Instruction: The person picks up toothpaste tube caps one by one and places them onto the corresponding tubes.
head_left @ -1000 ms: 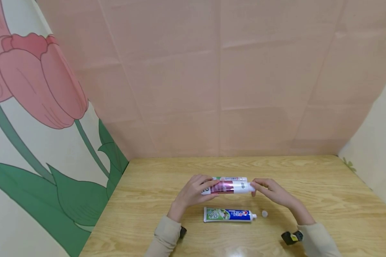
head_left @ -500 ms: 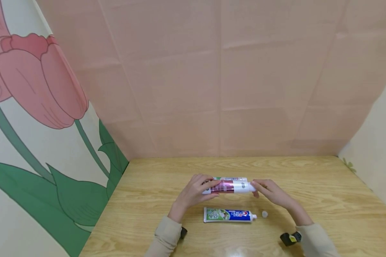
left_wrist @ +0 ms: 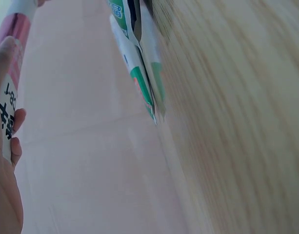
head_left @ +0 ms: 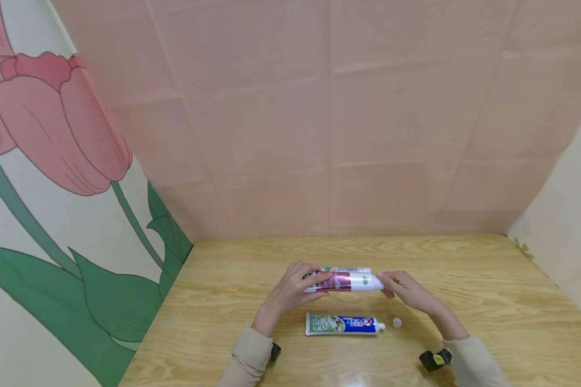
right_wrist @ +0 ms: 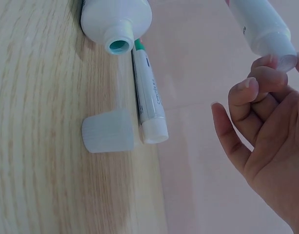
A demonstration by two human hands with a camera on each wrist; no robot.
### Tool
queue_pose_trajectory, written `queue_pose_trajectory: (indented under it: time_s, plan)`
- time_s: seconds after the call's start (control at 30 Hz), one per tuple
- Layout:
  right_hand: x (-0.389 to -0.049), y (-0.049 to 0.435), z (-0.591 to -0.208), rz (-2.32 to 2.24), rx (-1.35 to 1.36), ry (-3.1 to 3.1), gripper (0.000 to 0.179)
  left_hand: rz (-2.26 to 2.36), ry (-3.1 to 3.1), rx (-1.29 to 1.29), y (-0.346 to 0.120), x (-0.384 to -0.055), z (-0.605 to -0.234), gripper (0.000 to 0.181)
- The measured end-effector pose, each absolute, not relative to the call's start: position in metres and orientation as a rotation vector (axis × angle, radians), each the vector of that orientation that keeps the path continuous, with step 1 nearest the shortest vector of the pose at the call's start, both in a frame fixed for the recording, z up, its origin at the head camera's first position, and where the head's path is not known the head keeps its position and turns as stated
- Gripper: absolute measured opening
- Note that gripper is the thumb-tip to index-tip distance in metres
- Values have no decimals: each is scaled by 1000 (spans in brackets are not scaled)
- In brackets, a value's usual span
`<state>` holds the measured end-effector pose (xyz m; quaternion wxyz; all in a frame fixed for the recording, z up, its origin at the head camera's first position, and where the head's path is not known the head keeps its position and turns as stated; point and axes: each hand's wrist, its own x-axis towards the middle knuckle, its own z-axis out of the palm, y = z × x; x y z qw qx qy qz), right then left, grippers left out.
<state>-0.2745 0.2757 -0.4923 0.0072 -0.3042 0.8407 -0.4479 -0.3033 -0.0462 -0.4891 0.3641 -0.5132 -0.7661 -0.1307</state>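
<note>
My left hand (head_left: 287,291) grips a pink-and-white toothpaste tube (head_left: 340,282) by its flat end, holding it level above the table. At the tube's other end, my right hand (head_left: 410,291) pinches the white cap (right_wrist: 282,57) between thumb and finger. The cap is on the tube. Below them on the table lies a blue-and-green toothpaste tube (head_left: 342,324), its nozzle (right_wrist: 119,46) bare in the right wrist view. Beside that nozzle stands a loose white cap (right_wrist: 108,131). Partly hidden behind the held tube is a green-and-white toothpaste tube (right_wrist: 151,95) with its cap on.
The wooden table (head_left: 232,269) meets a pink cloth backdrop (head_left: 329,134) at its far edge. A wall panel with printed tulips (head_left: 63,129) stands on the left, a pale panel (head_left: 576,215) on the right. Each wrist wears a black camera (head_left: 434,360).
My right hand and wrist have turned slightly at the cap, with the lower fingertips shifting a little to the right. My left hand and the tubes stay nearly where they were.
</note>
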Motion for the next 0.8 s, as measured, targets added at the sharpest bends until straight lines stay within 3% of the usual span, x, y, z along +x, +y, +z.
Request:
queue_pose_trajectory:
  time_s: [0.47, 0.8]
  plan:
    - [-271, 273, -489, -1430, -901, 2661, 34, -358, -2023, -1319, -47, -303, -490, 62]
    - [-267, 276, -483, -1444, -870, 2794, 12, -382, -2030, -1315, -48, -304, -490, 62]
